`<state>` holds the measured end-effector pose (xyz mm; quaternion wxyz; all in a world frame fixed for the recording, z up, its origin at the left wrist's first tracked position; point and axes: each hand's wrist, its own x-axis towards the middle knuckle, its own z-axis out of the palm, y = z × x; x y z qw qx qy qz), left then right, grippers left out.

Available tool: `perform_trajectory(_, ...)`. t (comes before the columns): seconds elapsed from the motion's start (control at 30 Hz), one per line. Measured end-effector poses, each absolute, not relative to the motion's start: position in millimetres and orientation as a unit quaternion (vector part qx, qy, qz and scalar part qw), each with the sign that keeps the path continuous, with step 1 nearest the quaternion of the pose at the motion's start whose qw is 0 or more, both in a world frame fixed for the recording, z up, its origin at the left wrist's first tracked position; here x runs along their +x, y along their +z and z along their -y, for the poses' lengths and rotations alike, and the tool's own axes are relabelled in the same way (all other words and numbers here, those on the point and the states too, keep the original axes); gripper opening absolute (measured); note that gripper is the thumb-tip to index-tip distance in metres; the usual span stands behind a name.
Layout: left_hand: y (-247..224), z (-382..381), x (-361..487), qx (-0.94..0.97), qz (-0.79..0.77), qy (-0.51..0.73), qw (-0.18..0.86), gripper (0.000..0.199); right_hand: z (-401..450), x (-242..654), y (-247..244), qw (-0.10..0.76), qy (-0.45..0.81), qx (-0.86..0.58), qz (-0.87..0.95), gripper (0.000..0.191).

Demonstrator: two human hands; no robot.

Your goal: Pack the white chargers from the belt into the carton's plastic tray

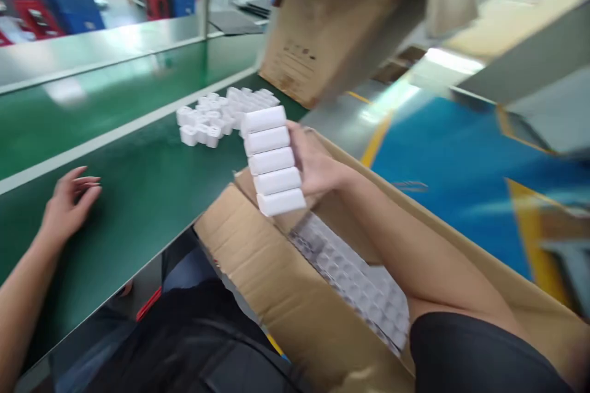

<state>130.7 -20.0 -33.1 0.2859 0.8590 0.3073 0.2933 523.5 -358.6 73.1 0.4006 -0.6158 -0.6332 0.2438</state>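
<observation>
The right hand (318, 163) has its fingers clamped on a stack of 5 white blocks (273, 161), held above the open carton (258, 270). The left hand (69, 202) rests spread and empty on the green tabletop (138, 196). A pile of white parts (216, 113) already lies there; many more fill the carton, so unloading looks partway done.

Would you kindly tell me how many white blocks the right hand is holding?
5, stacked in one column of white blocks against the right hand, above the open carton. Any behind are hidden.
</observation>
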Motion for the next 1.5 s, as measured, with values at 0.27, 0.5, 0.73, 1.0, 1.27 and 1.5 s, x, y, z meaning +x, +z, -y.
perform_trajectory(0.27,-31,31,48,0.853,-0.347,0.307,0.239,0.090,56,343,7,0.356,0.514,-0.315,0.715,0.108)
perform_trajectory(0.5,-36,17,-37,0.864,-0.380,0.320,0.085,0.098,-6,208,-34,0.301,0.699,-0.216,0.612,0.107)
perform_trajectory(0.73,-24,18,-48,0.873,-0.344,0.335,0.084,0.103,-12,174,-55,0.302,0.763,-0.208,0.533,0.096)
perform_trajectory(1.0,8,53,-34,0.833,-0.368,0.413,0.029,0.059,-23,184,-56,0.306,0.798,-0.229,0.466,0.085)
perform_trajectory(1.27,-28,53,-4,0.747,-0.491,0.375,0.246,0.022,-36,191,-60,0.381,0.782,-0.187,0.457,0.052)
perform_trajectory(1.5,-48,34,-17,0.739,-0.502,0.370,0.254,0.028,-40,185,-44,0.487,0.745,-0.108,0.443,0.062)
